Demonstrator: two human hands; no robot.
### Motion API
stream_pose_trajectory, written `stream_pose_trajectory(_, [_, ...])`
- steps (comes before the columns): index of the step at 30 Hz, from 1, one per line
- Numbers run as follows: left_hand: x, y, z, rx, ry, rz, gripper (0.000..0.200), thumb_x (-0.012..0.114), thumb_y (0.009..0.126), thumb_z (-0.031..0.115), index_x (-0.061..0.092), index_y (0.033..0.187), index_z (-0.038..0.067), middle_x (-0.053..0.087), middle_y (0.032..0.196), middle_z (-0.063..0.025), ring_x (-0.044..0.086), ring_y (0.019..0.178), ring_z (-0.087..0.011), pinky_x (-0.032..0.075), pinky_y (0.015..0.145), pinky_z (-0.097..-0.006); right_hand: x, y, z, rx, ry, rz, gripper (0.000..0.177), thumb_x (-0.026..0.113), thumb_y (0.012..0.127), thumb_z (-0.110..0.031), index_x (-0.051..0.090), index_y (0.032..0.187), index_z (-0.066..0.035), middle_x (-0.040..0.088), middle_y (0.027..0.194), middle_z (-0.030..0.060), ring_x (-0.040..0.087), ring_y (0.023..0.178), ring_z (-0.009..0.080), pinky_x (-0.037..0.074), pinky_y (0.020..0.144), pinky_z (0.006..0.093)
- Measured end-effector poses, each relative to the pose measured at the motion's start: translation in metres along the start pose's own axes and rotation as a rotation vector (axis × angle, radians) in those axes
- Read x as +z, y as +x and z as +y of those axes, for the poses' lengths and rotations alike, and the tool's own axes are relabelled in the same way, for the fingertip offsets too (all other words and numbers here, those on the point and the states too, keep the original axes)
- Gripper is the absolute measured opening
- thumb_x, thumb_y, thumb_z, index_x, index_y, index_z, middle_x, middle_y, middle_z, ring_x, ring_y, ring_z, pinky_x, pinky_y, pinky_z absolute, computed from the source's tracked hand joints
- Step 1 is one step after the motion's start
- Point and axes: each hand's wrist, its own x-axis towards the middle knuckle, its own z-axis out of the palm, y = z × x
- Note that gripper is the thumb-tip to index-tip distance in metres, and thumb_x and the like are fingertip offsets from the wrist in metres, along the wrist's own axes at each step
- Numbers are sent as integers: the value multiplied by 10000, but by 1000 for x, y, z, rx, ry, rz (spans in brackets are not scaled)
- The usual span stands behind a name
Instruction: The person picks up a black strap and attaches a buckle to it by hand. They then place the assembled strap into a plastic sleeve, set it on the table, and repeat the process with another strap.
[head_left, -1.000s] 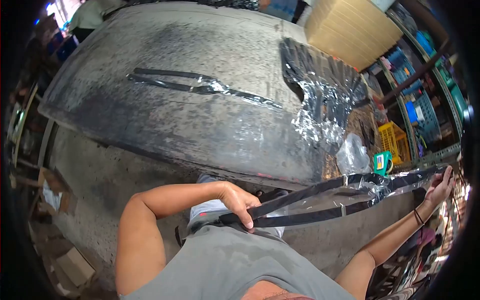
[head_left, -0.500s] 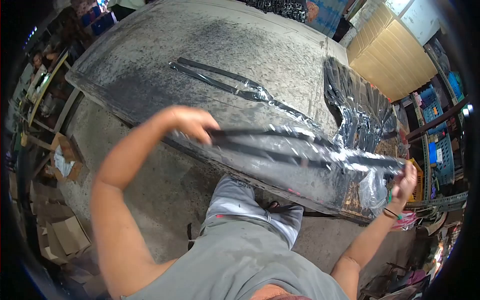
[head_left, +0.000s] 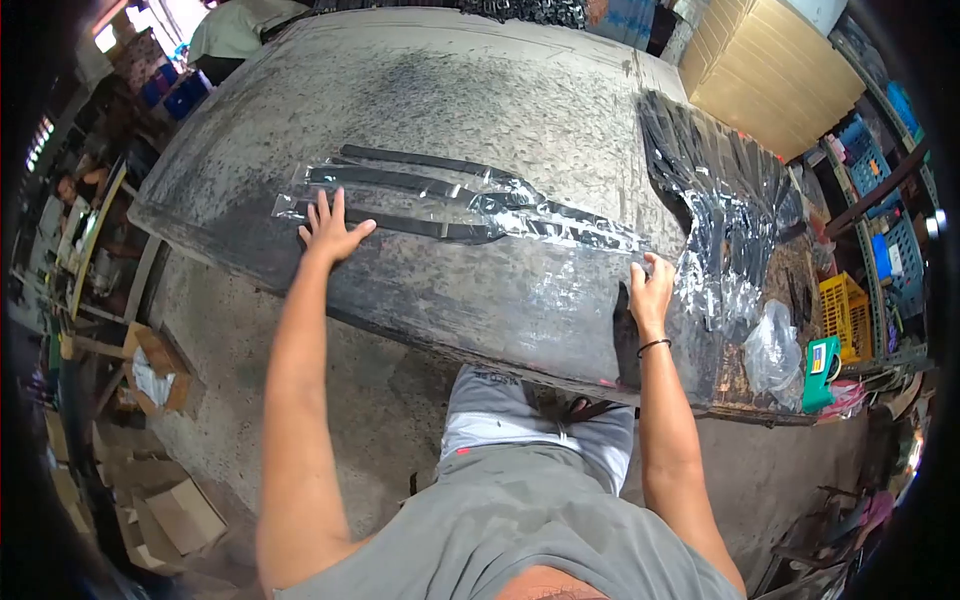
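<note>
A long black strap [head_left: 411,225], split into two arms on the left and partly wrapped in shiny clear plastic, lies flat along the near side of the worktable [head_left: 440,300]. My left hand [head_left: 333,238] rests palm down with its fingers spread over the left ends of the arms. At the strap's narrow right end, my right hand [head_left: 652,288] has bent fingers, thumb and forefinger closed at the tip; the exact contact is hard to see. Just beyond it lies a second similar black strap [head_left: 420,158], partly overlapped by the first.
A pile of plastic-wrapped black straps [head_left: 715,200] lies to the right. Near the right corner are a clear plastic bag [head_left: 773,345], a green device [head_left: 821,375] and a yellow crate [head_left: 845,315]. A large cardboard box [head_left: 775,85] stands behind. Another person [head_left: 80,195] is at far left.
The strap, earlier stretched in the air between my hands and blurred, now lies on the table beside the other one. My left hand has spread; my right hand has moved left.
</note>
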Motion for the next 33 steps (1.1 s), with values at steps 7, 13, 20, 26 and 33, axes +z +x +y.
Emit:
stream_pose_trajectory(7, [22, 28, 8, 158, 83, 124, 894, 431, 821, 705, 129, 1501, 209, 44, 1562, -128, 17, 1429, -360, 42, 1147, -494, 20, -18, -32, -438, -352, -72, 465, 683, 800, -212, 547, 1239, -140, 418, 1351, 154, 386, 1240, 353, 344, 997, 466])
stream_pose_trajectory(13, [24, 56, 18, 256, 106, 157, 876, 452, 823, 690, 170, 1495, 204, 107, 1554, -134, 59, 1429, -349, 68, 1141, -507, 35, -9, -25, -345, -504, -77, 451, 581, 855, -368, 565, 1245, -143, 468, 1331, 153, 387, 1250, 336, 289, 1030, 462])
stream_pose_trajectory(20, [21, 46, 20, 188, 81, 287, 881, 488, 799, 704, 229, 1480, 207, 112, 1553, -122, 50, 1434, -323, 59, 1109, -600, 33, -9, -31, -273, -435, -32, 431, 614, 828, -354, 589, 1165, -87, 485, 1301, 195, 407, 1227, 340, 299, 1028, 469])
stream_pose_trajectory(26, [14, 36, 26, 111, 69, 302, 856, 495, 800, 685, 259, 1469, 205, 158, 1545, -119, 75, 1433, -321, 85, 1099, -609, 21, -24, -34, -313, -170, 83, 461, 662, 806, -246, 555, 1214, -60, 440, 1323, 237, 368, 1260, 391, 288, 1052, 478])
stream_pose_trajectory(33, [42, 76, -7, 207, 145, 662, 618, 432, 903, 568, 474, 1320, 114, 502, 1303, -162, 405, 1253, -335, 379, 926, -544, -190, -137, -143, -688, 382, 129, 331, 587, 883, -131, 500, 1172, 3, 530, 1054, 161, 593, 798, 258, 509, 736, 358])
